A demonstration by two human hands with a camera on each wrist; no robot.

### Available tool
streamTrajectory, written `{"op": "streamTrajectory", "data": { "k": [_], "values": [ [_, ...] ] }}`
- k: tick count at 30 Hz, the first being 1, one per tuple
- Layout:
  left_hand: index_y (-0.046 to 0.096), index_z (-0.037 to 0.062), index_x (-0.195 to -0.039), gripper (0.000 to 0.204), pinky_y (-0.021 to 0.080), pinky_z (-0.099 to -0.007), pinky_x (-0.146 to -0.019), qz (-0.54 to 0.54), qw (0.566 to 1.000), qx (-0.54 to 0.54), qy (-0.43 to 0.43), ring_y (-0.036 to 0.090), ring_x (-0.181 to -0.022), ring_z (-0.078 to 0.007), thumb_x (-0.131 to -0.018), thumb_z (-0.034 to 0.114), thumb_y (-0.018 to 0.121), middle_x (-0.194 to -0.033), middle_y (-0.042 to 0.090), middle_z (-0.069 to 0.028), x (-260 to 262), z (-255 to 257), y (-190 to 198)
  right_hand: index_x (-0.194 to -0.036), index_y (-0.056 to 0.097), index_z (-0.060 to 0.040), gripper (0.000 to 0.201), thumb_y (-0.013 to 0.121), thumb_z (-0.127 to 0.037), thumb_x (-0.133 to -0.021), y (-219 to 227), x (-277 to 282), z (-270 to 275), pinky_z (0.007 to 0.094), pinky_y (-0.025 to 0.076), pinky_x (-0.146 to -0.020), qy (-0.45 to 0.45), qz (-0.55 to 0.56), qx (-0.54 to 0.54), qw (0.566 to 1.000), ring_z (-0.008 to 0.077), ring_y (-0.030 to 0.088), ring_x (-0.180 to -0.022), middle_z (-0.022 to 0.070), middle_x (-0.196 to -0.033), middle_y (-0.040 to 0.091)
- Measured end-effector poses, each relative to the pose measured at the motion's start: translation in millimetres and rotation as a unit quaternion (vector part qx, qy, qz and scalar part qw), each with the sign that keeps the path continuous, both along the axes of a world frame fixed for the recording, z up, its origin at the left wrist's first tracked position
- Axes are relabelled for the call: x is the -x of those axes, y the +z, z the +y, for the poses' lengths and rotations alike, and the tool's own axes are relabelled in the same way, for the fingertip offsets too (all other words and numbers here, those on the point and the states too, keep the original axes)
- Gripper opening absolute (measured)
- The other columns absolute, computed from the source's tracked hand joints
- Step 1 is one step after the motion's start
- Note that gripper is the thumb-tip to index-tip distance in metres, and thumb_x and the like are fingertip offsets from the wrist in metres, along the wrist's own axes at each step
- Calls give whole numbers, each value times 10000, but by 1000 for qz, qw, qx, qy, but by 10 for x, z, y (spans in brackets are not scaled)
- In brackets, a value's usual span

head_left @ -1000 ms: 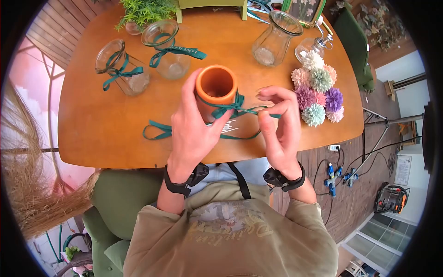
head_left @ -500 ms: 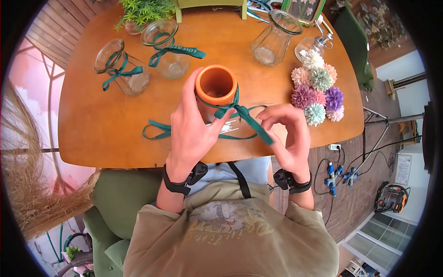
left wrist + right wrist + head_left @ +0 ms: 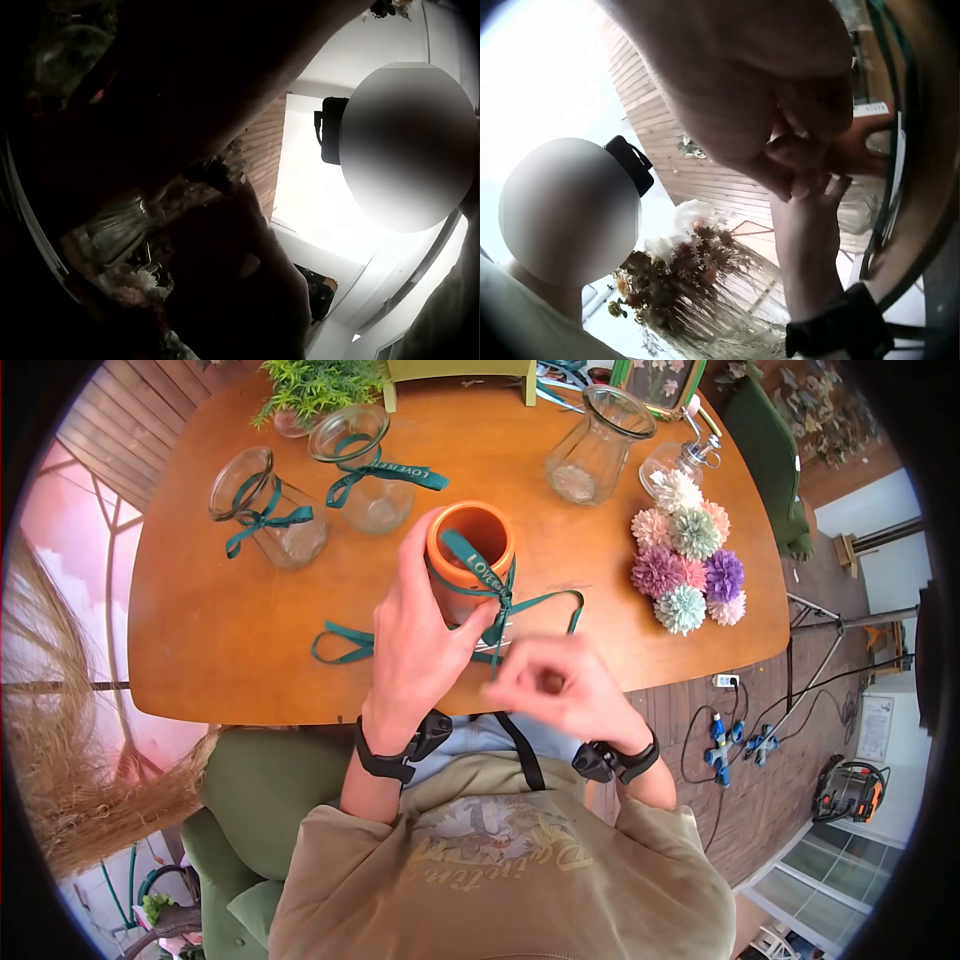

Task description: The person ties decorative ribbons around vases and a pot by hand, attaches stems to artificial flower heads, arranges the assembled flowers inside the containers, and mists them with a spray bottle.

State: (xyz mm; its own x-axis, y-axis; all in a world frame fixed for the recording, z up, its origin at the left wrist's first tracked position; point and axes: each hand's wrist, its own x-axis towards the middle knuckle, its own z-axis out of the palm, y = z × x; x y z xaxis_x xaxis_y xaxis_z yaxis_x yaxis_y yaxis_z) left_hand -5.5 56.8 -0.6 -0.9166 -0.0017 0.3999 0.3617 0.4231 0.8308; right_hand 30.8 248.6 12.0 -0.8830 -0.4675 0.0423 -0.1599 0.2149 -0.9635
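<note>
My left hand (image 3: 420, 625) grips an orange terracotta pot (image 3: 445, 575) by its side, its mouth facing up, with the thumb near the ribbon knot. A dark green ribbon (image 3: 507, 600) is tied round the pot below its rim. One lettered ribbon end lies up across the mouth, and a loop juts right. My right hand (image 3: 565, 685), blurred, has its fingers curled at the lower front of the pot and pinches a strand hanging from the knot. In the right wrist view, the right hand (image 3: 780, 82) is curled close to the pot; the left wrist view is mostly dark.
Two glass vases with green bows (image 3: 300, 540) (image 3: 380, 510) stand at the left. A plain glass vase (image 3: 585, 470) and a glass bottle (image 3: 675, 460) stand back right, above pompom flowers (image 3: 690, 565). Another ribbon length (image 3: 345, 645) lies on the wooden table (image 3: 230, 670).
My right hand drew away rightward with a ribbon end, then came back left and lower, below the pot. The lettered end has flipped up over the pot's mouth. My left hand has stayed put.
</note>
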Motion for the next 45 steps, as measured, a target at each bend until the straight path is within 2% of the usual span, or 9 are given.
{"op": "streamTrajectory", "data": {
  "k": [3,7,14,25,27,31,39,42,45],
  "values": [
    [356,98,-1517,930,574,-467,-949,-21,1000,0,1,652,-1212,-420,-751,37,880,-1335,640,-224,-3,8,51,-830,697,-42,162,808,-143,-891,-79,-77,57,344,448,-559,253,64,-6,965,204,601,-623,35,-744,650],
    [374,54,-1501,888,560,-422,-1007,-77,996,-32,-8,668,-1221,-286,-775,28,884,-1337,646,-179,-18,22,128,-877,729,-58,129,804,-163,-888,113,17,257,339,491,-598,280,57,-133,949,232,629,-661,55,-822,690],
    [319,75,-1568,926,583,-392,-949,-37,999,-14,-25,660,-1228,-267,-811,-3,847,-1390,615,-168,9,-13,48,-997,713,-23,184,758,-195,-953,235,229,-1,264,425,-508,-213,98,-76,969,85,575,-566,40,-733,685],
    [223,82,-1620,992,537,-418,-1023,9,999,21,-46,633,-1280,-341,-835,74,829,-1414,593,-204,14,-73,-13,-991,684,-51,151,776,-81,-876,142,250,-136,255,384,-457,-166,225,-11,960,65,562,-548,21,-838,594],
    [238,94,-1617,1014,542,-448,-1014,-9,999,-2,-46,616,-1279,-387,-795,32,828,-1438,568,-220,14,-54,-14,-991,705,-76,212,796,-45,-802,121,297,-132,283,417,-459,-88,466,-121,872,98,580,-560,33,-871,572],
    [261,109,-1613,1037,549,-479,-991,-18,998,-24,-53,608,-1270,-429,-764,33,852,-1442,562,-238,23,-53,-7,-964,705,-77,181,751,-34,-795,-5,346,-142,304,459,-471,-54,543,-145,825,148,602,-573,42,-884,585],
    [213,88,-1630,1063,513,-440,-1081,-84,994,-43,-46,620,-1298,-316,-807,122,886,-1425,589,-202,-6,-47,62,-906,712,-87,115,781,-178,-890,191,-42,-70,357,514,-569,325,257,-61,908,229,631,-633,15,-740,608],
    [194,82,-1634,1088,509,-447,-1087,-82,995,-45,-46,613,-1309,-323,-799,114,892,-1434,581,-208,14,-37,40,-944,693,-37,121,753,-139,-918,235,69,51,322,530,-600,64,183,8,981,183,672,-672,52,-827,694],
    [180,80,-1635,1100,507,-453,-1088,-68,997,-30,-36,609,-1315,-328,-798,108,893,-1438,578,-211,17,-30,9,-1026,645,19,144,689,-113,-990,242,292,-73,257,459,-507,-226,127,-20,966,63,608,-570,54,-717,692]
  ]
}}
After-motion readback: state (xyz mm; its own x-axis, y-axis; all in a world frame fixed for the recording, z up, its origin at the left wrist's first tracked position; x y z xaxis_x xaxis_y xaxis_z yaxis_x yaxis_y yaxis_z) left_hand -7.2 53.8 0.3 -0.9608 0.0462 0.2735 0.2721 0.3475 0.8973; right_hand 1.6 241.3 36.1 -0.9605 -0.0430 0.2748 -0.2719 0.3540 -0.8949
